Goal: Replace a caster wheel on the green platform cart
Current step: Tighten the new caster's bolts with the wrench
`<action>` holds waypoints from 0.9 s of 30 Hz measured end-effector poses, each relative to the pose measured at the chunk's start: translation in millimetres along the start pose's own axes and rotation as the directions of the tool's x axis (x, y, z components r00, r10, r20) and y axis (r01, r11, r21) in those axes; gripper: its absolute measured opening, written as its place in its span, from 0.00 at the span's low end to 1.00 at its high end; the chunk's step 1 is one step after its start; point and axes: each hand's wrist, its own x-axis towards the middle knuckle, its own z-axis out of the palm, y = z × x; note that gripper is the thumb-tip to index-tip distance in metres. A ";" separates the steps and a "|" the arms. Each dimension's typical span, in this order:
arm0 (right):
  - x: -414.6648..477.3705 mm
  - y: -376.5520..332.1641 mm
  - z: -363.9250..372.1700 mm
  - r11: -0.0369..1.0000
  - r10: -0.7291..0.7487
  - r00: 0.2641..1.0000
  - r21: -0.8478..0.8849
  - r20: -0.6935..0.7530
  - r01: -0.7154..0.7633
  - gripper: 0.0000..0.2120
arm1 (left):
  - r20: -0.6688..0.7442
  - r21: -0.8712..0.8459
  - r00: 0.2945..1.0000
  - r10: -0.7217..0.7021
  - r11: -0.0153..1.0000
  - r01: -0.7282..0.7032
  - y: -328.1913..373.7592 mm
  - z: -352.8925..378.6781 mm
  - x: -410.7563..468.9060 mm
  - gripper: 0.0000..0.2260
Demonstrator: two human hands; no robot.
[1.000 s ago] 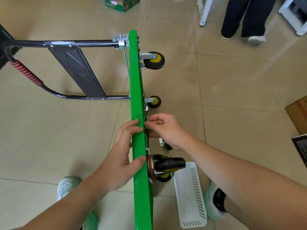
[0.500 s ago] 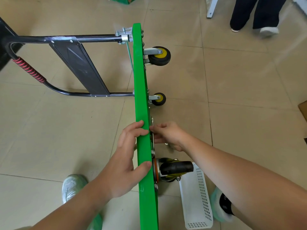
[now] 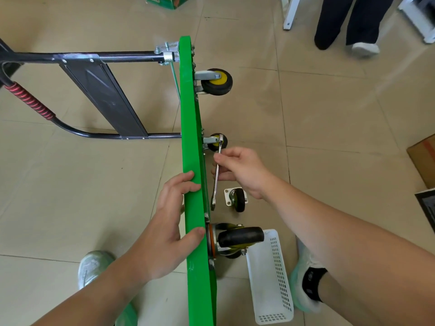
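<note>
The green platform cart (image 3: 190, 142) stands on its long edge, its underside facing right. My left hand (image 3: 169, 222) grips the upper edge, fingers over the top and thumb near the underside. My right hand (image 3: 242, 170) pinches a silver wrench (image 3: 217, 175), held clear of the deck beside the underside. A large black caster (image 3: 240, 237) is mounted near my left thumb. Two yellow-hubbed wheels (image 3: 217, 81) (image 3: 217, 142) sit further along. A loose small caster (image 3: 236, 198) with a mounting plate lies on the floor.
The cart's black folding handle (image 3: 98, 90) with a red grip lies on the floor to the left. A white perforated basket (image 3: 270, 276) lies by my right foot. A person's legs (image 3: 348, 22) stand at the far right. Cardboard boxes (image 3: 423, 158) sit at the right edge.
My right hand has drawn back from the cart's underside and now holds a wrench out in the open. The loose small caster has come into view. My left hand keeps its grip.
</note>
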 end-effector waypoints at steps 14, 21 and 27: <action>-48.7 5.5 20.5 0.973 -0.178 0.978 -0.127 0.109 0.191 0.09 | -0.005 -0.004 1.000 -0.002 1.000 0.002 -1.7 0.8 -2.3 0.26; -52.1 19.0 15.8 0.955 -0.260 0.963 -0.128 0.064 0.267 0.09 | 0.003 -0.016 1.000 -0.001 1.000 0.001 -1.6 -1.0 -3.1 0.26; -39.1 12.8 15.3 0.975 -0.164 0.983 -0.138 0.079 0.173 0.07 | -0.010 -0.007 1.000 0.008 1.000 -0.008 -1.0 1.1 -2.4 0.26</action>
